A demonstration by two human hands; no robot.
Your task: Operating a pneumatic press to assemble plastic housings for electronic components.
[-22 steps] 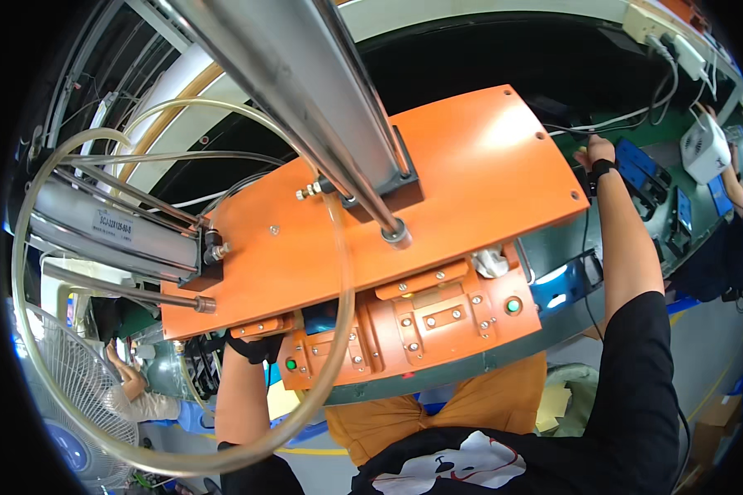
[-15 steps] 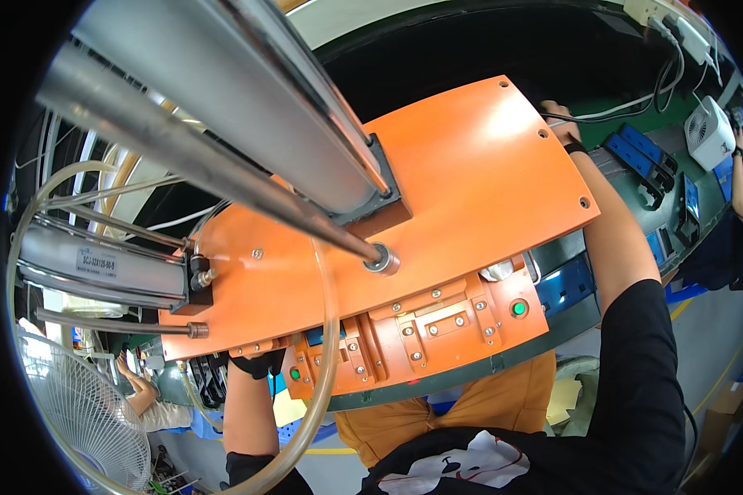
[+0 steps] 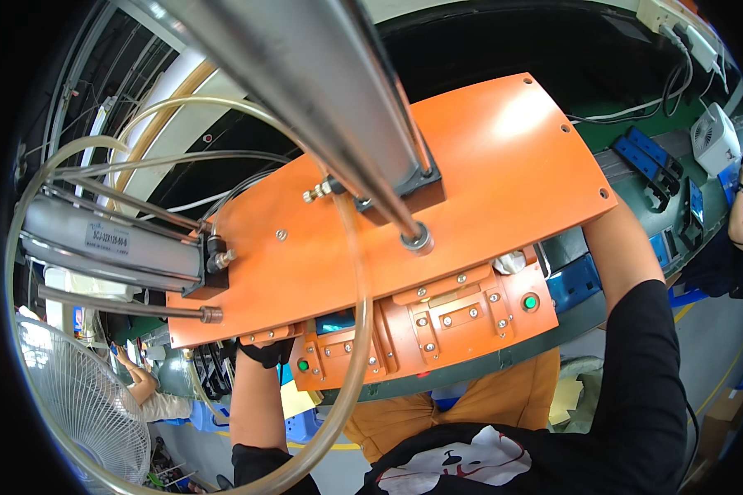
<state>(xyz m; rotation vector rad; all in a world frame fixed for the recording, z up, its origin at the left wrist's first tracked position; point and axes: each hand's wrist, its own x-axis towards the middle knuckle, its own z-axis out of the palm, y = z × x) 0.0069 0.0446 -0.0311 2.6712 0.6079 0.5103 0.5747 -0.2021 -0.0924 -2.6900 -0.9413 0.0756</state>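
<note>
A wide orange top plate [image 3: 504, 165] spreads across the middle, above a lower orange fixture [image 3: 462, 318] with screwed-on blocks. My left hand [image 3: 264, 353], with something black around it, reaches under the plate's near left edge, beside the fixture; its fingers are hidden. My right forearm [image 3: 623, 256] passes beneath the plate's right end, which hides the whole hand. A dark blue glossy piece [image 3: 336, 322] shows partly at the fixture's left. One green button [image 3: 530, 303] sits at the fixture's right end, another green button [image 3: 303, 365] at its left.
Metal cylinders with rods stand on the plate, and a clear hose [image 3: 362, 330] loops in front. A caged fan [image 3: 82, 396] is at the left. Blue and black parts [image 3: 644, 161] and a small white fan [image 3: 714, 140] lie at the right. Other people's arms show at both sides.
The view has shifted, so the plate and cylinders appear moved right. My right hand showed past the plate's far right edge before and is now hidden. My left hand stays at the left edge.
</note>
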